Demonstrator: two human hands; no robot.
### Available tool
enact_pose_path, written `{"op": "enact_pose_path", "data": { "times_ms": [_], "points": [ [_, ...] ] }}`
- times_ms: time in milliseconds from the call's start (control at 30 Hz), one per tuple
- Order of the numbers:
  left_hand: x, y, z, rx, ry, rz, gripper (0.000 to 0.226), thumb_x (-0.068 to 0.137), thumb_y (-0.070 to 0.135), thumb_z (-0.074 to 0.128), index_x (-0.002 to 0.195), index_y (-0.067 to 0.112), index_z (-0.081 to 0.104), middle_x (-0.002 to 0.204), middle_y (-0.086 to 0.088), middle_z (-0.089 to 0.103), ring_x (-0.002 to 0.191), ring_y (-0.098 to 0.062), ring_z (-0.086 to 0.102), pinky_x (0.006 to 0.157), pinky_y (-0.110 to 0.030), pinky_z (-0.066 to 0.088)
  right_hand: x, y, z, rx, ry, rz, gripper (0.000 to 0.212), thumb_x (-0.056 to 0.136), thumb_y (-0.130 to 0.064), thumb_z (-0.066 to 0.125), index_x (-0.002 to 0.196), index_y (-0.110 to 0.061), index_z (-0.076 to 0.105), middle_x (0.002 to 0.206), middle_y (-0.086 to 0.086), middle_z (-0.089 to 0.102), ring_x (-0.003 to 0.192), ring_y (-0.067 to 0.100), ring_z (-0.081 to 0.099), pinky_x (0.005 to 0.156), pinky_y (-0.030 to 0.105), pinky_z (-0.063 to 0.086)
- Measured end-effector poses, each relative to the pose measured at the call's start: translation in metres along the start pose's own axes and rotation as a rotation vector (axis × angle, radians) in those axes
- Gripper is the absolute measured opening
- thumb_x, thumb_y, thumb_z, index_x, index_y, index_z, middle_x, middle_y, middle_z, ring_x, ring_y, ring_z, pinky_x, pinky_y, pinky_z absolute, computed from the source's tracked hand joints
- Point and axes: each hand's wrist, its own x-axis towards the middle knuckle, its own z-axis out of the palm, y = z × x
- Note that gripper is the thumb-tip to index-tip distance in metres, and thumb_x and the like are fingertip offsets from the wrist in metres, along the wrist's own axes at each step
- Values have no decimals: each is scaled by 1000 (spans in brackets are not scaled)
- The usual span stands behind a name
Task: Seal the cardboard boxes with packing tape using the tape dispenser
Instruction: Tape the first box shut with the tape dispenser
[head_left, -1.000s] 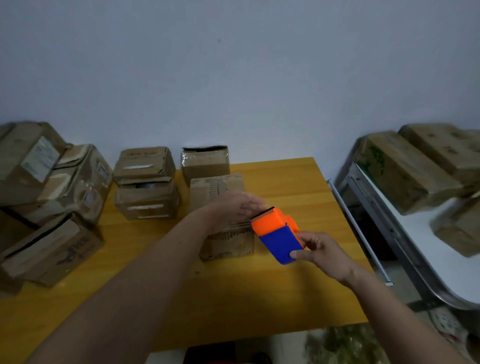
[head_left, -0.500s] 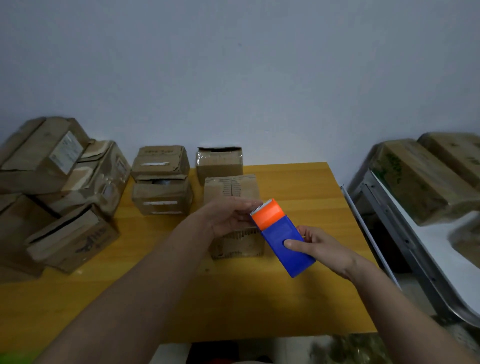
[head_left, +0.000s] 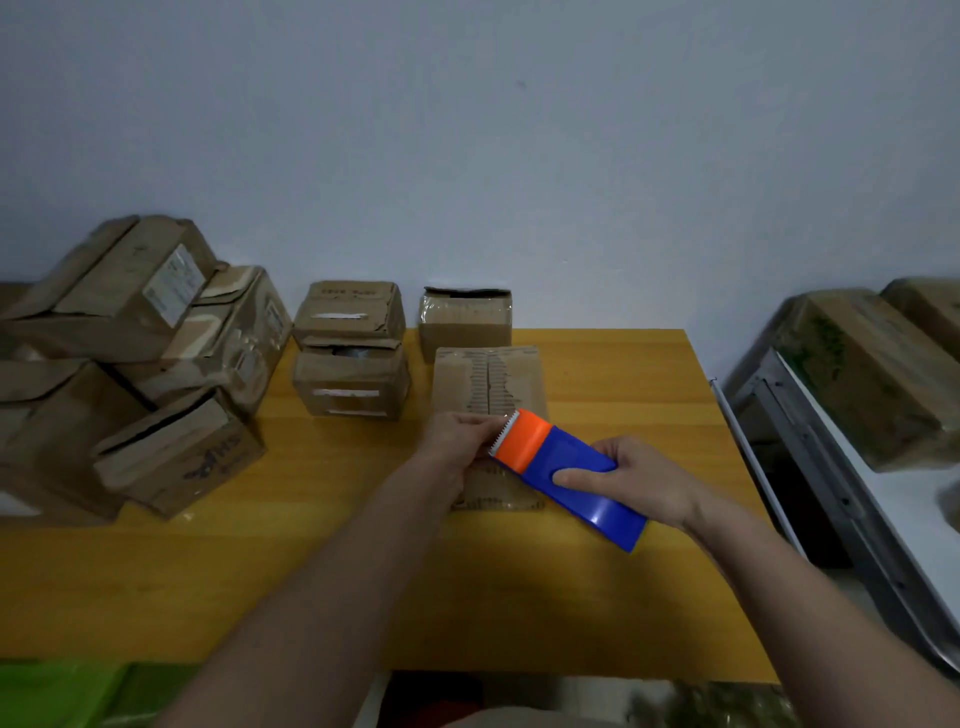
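Dispenser (head_left: 569, 475) tilted flatter, pulled nearer.

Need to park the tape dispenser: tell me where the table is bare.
Bare table wood runs along the near edge, below both forearms, and right of the centre box up to the far-right corner. The left side and back edge are crowded with cardboard boxes.

Blue tape dispenser (head_left: 571, 475) w/ orange serrated head, tilted, held over centre cardboard box (head_left: 488, 384). Box flaps closed; more cardboard boxes (head_left: 348, 348) far left.
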Motion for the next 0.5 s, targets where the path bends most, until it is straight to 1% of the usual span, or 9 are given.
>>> {"op": "enact_pose_path", "data": {
  "times_ms": [67,133,200,267,333,367,433,500],
  "points": [
    [0,-5,-5,-80,46,9,10,85,5,68,92,-2,69,65,-4,66,52,-11,63,49,-20,52,-1,2,-3,-72,-4,13,28,75,-39,77,78,-15,64,66,-2,70,57,8,65,52,20,48],
    [3,-7,-14,-112,100,28,3,85,3,68,87,2,69,64,-4,69,52,-11,65,48,-20,51,-2,5,-3,-124,-8,28,34,72,-42,78,83,-13,65,72,1,72,63,12,68,57,24,51],
    [4,-7,-22,-112,118,44,2,85,6,69,87,5,69,72,-4,72,61,-11,68,51,-18,51,1,6,-3,-158,-4,30,38,71,-44,79,86,-12,65,76,2,73,67,15,69,61,27,53],
    [4,-10,-27,-113,137,39,9,84,10,70,93,6,70,83,-6,72,74,-15,67,55,-19,50,5,2,-4,-200,4,36,40,71,-46,77,89,-12,65,77,1,73,69,15,70,63,28,54],
    [2,-15,-30,-109,183,29,5,83,15,72,88,15,70,87,-2,69,81,-13,63,57,-20,46,9,-2,-5,-228,-17,41,39,71,-47,76,90,-15,65,77,-1,73,70,14,70,62,26,54],
    [0,-18,-31,-107,213,23,4,83,17,73,85,18,70,86,1,68,81,-12,61,58,-20,45,10,-4,-4,-230,-27,41,39,71,-48,76,90,-16,65,76,-2,73,70,13,70,61,25,53],
    [1,-27,-38,-156,258,7,3,83,17,73,85,18,70,85,0,69,79,-12,62,60,-21,48,13,-7,-1,-243,-47,38,40,70,-50,75,90,-18,65,77,-2,73,69,12,70,60,24,53],
    [0,-34,-43,-206,285,-5,4,84,14,72,87,15,71,80,-1,69,68,-9,62,54,-18,48,16,-11,3,-276,-62,35,39,70,-50,75,89,-17,65,77,-2,73,68,12,69,60,23,54]
  ]
}}
